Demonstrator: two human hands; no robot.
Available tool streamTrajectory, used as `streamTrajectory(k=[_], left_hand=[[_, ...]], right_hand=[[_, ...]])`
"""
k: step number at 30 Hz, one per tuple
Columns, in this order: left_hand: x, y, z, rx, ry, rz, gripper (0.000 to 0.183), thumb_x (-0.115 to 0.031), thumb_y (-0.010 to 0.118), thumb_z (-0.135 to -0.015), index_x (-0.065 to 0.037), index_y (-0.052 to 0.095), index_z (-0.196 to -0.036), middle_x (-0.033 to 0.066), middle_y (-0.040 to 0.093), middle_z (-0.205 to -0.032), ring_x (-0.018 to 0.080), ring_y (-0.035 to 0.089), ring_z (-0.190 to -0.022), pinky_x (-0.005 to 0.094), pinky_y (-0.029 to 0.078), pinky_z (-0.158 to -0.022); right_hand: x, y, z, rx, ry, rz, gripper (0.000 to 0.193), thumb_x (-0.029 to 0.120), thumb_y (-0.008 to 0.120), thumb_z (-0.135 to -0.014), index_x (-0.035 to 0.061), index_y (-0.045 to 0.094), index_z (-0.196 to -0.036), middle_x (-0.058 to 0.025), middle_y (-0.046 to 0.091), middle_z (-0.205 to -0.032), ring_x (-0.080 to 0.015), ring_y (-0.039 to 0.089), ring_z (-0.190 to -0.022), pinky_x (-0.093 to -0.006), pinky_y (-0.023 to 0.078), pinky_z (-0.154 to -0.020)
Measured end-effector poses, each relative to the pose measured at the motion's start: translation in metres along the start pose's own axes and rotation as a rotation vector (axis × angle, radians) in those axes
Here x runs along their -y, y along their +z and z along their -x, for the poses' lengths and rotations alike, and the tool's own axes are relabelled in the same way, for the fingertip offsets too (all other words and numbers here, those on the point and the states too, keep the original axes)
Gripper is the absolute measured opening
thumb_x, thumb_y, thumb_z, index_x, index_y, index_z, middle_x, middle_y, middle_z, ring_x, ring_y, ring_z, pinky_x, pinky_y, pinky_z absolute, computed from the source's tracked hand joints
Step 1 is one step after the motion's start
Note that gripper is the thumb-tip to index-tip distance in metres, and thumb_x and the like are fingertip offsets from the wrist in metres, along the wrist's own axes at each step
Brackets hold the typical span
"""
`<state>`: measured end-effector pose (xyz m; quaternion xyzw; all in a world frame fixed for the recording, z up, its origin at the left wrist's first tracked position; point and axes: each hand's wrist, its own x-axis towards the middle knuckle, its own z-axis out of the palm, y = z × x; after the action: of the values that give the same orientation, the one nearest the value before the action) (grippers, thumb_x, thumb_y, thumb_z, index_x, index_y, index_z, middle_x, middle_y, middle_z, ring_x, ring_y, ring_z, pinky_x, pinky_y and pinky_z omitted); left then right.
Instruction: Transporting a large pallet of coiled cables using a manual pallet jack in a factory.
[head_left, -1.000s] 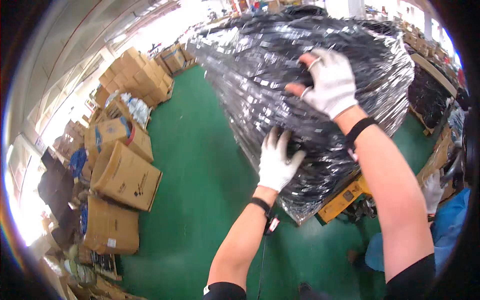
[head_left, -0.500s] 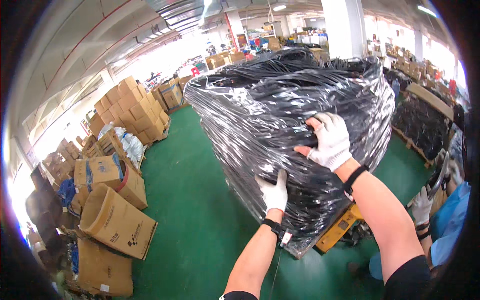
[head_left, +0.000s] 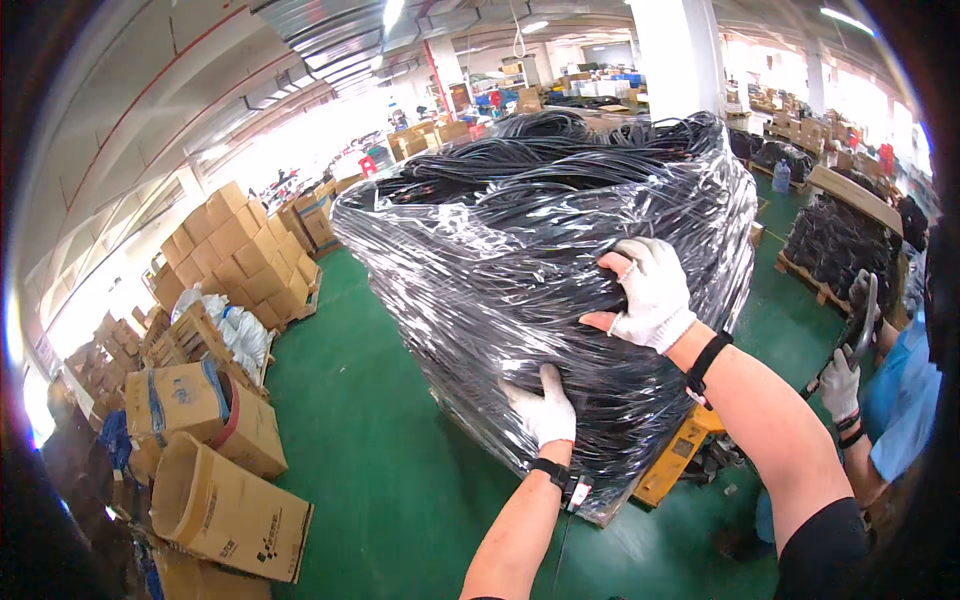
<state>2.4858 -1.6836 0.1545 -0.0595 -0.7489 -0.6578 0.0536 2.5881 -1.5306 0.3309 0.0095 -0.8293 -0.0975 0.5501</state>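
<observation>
A tall stack of black cables, wrapped in clear stretch film, stands in front of me on a wooden pallet. My left hand, in a white glove, lies against the lower part of the film with its fingers spread. Higher up and to the right, my right hand presses on the wrapped side, thumb apart and bare thumb and index tips showing from its glove. Both hands are open and hold nothing. Low beside my right forearm is the yellow base of a pallet jack, partly hidden by the load.
At the right, a co-worker in a blue shirt grips a dark curved handle with gloved hands. Open cardboard boxes and a pallet of stacked cartons stand left. Another cable pallet sits at right, and a white pillar rises behind.
The wrapped stack has shifted slightly left and down in view, and more of the background at right shows. Both hands remain against the film.
</observation>
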Motion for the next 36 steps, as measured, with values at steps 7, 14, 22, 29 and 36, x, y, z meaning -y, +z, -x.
streamTrajectory(k=[7,14,22,29,36], left_hand=[[0.004,0.028,-0.033,-0.050,0.057,0.008,0.101,-0.052,0.065,-0.105,0.008,0.017,-0.172,0.0379,0.042,-0.166,0.0479,0.048,-0.151,0.0477,0.037,-0.126],[-0.011,0.048,-0.069,-0.128,0.053,0.045,0.094,-0.049,0.063,-0.108,0.006,0.020,-0.172,0.0364,0.053,-0.158,0.0439,0.059,-0.141,0.0456,0.044,-0.120],[0.013,0.071,-0.115,-0.312,-0.015,-0.247,0.081,-0.054,0.043,-0.114,0.002,0.026,-0.170,0.0432,0.051,-0.154,0.0588,0.059,-0.133,0.0583,0.047,-0.115],[-0.005,0.098,-0.156,-0.308,-0.036,-0.368,0.074,-0.045,0.045,-0.115,0.000,0.023,-0.170,0.0417,0.045,-0.155,0.0616,0.057,-0.132,0.0636,0.049,-0.112],[-0.017,0.071,-0.234,-0.321,0.160,-0.183,0.088,-0.045,0.059,-0.108,0.013,0.025,-0.165,0.0490,0.034,-0.158,0.0627,0.041,-0.145,0.0598,0.035,-0.124]], right_hand=[[-0.023,0.023,-0.023,0.033,0.009,-0.044,0.078,0.063,0.092,-0.068,0.0103,0.071,-0.123,-0.0138,0.067,-0.125,-0.0385,0.063,-0.117,-0.0534,0.047,-0.108],[-0.051,0.054,-0.051,-0.010,-0.024,-0.140,0.077,0.063,0.091,-0.066,0.0097,0.072,-0.118,-0.0133,0.070,-0.122,-0.0362,0.065,-0.117,-0.0533,0.050,-0.106],[-0.042,0.117,-0.080,0.087,0.005,-0.262,0.074,0.059,0.087,-0.073,0.0084,0.075,-0.126,-0.0108,0.069,-0.114,-0.0312,0.065,-0.112,-0.0465,0.050,-0.104],[-0.057,0.159,-0.135,0.295,-0.023,-0.208,0.066,0.063,0.084,-0.079,0.0087,0.075,-0.114,-0.0105,0.069,-0.107,-0.0298,0.068,-0.108,-0.0445,0.053,-0.095],[-0.025,0.237,-0.198,0.204,-0.048,-0.038,0.075,0.069,0.087,-0.074,0.0085,0.078,-0.118,-0.0132,0.070,-0.114,-0.0306,0.069,-0.110,-0.0434,0.055,-0.098]])
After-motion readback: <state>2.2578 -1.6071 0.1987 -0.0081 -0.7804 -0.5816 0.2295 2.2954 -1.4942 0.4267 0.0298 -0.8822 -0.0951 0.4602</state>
